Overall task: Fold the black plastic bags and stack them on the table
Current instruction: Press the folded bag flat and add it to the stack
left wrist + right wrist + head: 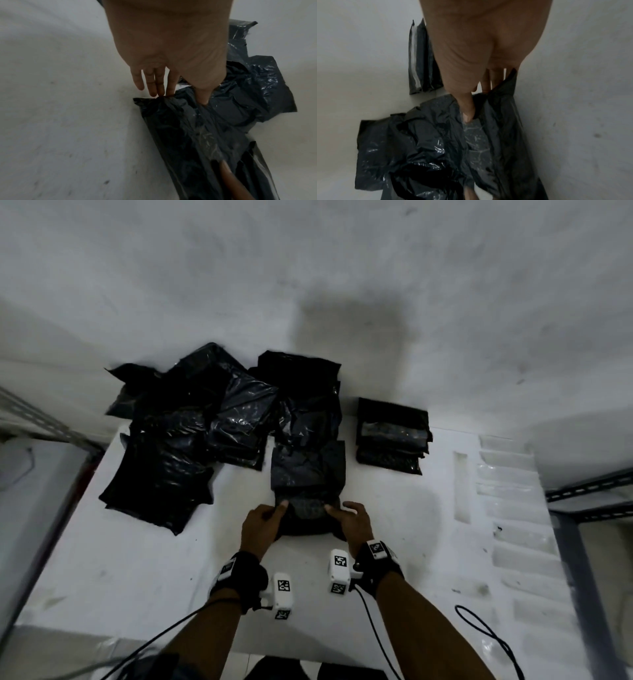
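Observation:
A black plastic bag [308, 470] lies lengthwise on the white table [154, 559], its near end rolled or folded over between my hands. My left hand [262, 522] pinches the near left corner of this bag [188, 135], thumb on top and fingertips [159, 92] at the edge. My right hand [352, 520] pinches the near right corner, where the thumb presses the bag [496, 135] and plastic rises between thumb and fingers. A stack of folded bags [392, 436] sits at the back right. A loose pile of black bags [191, 426] covers the back left.
The table meets a white wall [342, 285] just behind the bags. A white moulded foam tray [513, 508] lies along the right side, with a metal rack [582, 494] beyond it. Another metal frame [34, 419] stands at the left. A black cable [486, 631] loops near the front right.

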